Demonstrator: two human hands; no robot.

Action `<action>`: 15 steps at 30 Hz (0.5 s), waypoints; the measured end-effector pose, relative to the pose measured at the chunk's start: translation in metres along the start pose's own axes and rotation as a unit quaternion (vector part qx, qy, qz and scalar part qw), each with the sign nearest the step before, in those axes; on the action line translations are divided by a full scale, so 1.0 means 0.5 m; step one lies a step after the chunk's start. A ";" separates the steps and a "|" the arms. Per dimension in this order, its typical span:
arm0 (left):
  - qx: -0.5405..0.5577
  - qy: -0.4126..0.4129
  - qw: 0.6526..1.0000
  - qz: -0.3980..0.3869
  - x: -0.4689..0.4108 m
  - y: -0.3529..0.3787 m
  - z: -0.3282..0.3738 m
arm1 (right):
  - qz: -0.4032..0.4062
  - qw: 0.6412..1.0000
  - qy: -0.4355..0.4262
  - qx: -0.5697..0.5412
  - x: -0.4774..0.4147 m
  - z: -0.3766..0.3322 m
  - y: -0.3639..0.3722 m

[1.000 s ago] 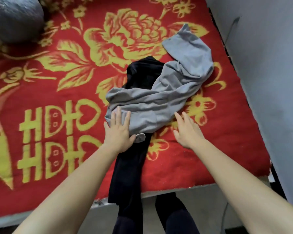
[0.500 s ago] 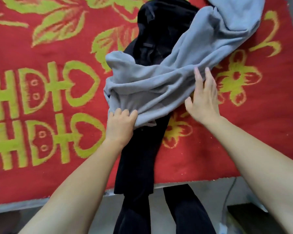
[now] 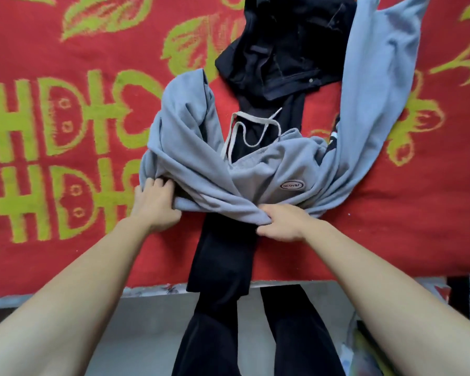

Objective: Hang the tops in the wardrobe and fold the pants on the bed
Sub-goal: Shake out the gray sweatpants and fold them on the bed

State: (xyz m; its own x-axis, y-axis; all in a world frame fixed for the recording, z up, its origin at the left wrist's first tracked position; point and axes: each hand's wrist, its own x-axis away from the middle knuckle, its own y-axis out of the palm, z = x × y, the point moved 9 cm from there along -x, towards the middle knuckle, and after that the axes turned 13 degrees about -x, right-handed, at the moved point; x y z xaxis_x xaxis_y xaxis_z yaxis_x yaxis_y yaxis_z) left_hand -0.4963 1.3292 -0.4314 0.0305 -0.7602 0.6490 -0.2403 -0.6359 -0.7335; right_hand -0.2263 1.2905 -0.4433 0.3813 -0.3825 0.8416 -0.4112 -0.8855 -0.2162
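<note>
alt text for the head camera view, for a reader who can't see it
Seen from above, a person's left hand and right hand grip the near edge of crumpled grey sweatpants lying across black pants on a red bedspread with yellow-green patterns. Their white drawstring shows at the waistband.

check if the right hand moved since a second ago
Yes: the right hand moved left, off the red blanket to the black pants, and grips the grey pants.

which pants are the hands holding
The grey pants, with the oval label: the left hand and right hand both hold their near edge. The black pants lie underneath.
</note>
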 end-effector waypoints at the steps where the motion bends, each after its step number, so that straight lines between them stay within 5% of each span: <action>1: 0.115 -0.036 0.993 0.018 -0.002 -0.008 -0.011 | -0.004 1.000 0.004 -0.025 -0.001 0.007 0.003; 4: 0.439 -0.232 0.855 0.152 0.014 -0.040 -0.092 | 0.034 0.998 0.010 -0.053 0.002 0.006 -0.016; 6: 0.452 -0.334 0.795 0.228 0.028 -0.069 -0.124 | 0.167 0.985 -0.030 0.027 0.016 -0.026 -0.067; 8: 0.402 -0.355 0.812 0.232 0.014 -0.112 -0.109 | 0.340 0.931 -0.117 0.060 0.057 -0.076 -0.134; 11: 0.391 -0.264 0.848 0.243 -0.031 -0.189 -0.042 | 0.529 0.820 -0.218 0.006 0.120 -0.103 -0.245; 13: 0.350 -0.163 0.878 0.283 -0.048 -0.244 0.009 | 0.560 0.804 -0.197 -0.032 0.116 -0.086 -0.307; 15: 0.265 -0.077 0.914 0.296 -0.051 -0.269 0.052 | 0.523 0.840 -0.121 -0.073 0.079 -0.054 -0.348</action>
State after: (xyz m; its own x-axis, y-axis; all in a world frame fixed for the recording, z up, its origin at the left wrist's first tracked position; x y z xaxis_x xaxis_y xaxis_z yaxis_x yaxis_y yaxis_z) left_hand -0.4398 1.4307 -0.3547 0.1927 -0.9761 0.1008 0.2446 -0.0517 -0.9683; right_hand -0.1621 1.4365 -0.3594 -0.1029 -0.9897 0.0995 -0.7164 0.0043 -0.6977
